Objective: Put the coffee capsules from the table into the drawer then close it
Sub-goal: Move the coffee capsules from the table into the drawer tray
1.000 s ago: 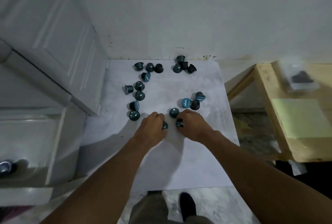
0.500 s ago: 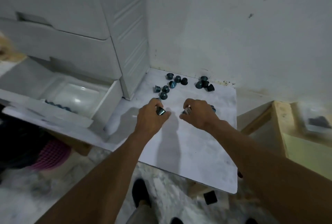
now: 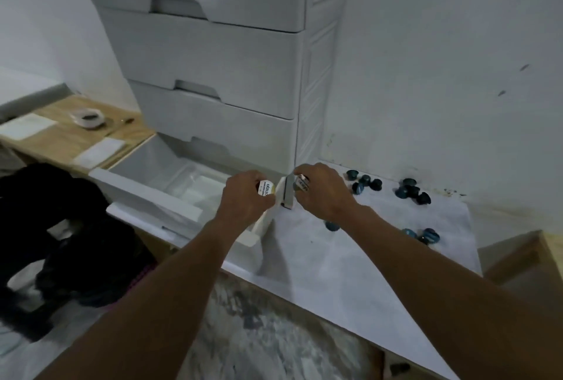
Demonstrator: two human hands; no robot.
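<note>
My left hand (image 3: 248,201) is closed around a coffee capsule (image 3: 267,190) whose pale printed lid shows; it hangs over the right wall of the open white drawer (image 3: 146,197). My right hand (image 3: 324,194) grips another capsule (image 3: 301,184) just right of that wall, above the white table (image 3: 350,261). Several dark teal capsules lie on the table: one group (image 3: 364,182) near the cabinet, another (image 3: 411,192) by the wall, a single one (image 3: 331,225) below my right wrist, a pair (image 3: 422,235) at the right.
A white plastic drawer cabinet (image 3: 213,54) stands behind the open drawer, its upper drawers shut. A wooden bench (image 3: 61,136) with papers and a small bowl sits at left. Dark cloth (image 3: 61,227) lies on the floor. A wooden frame (image 3: 533,255) is at right.
Both hands lifted capsules off the table and carried them left toward the open drawer. The view swung left and up, bringing the cabinet and drawer into the middle.
</note>
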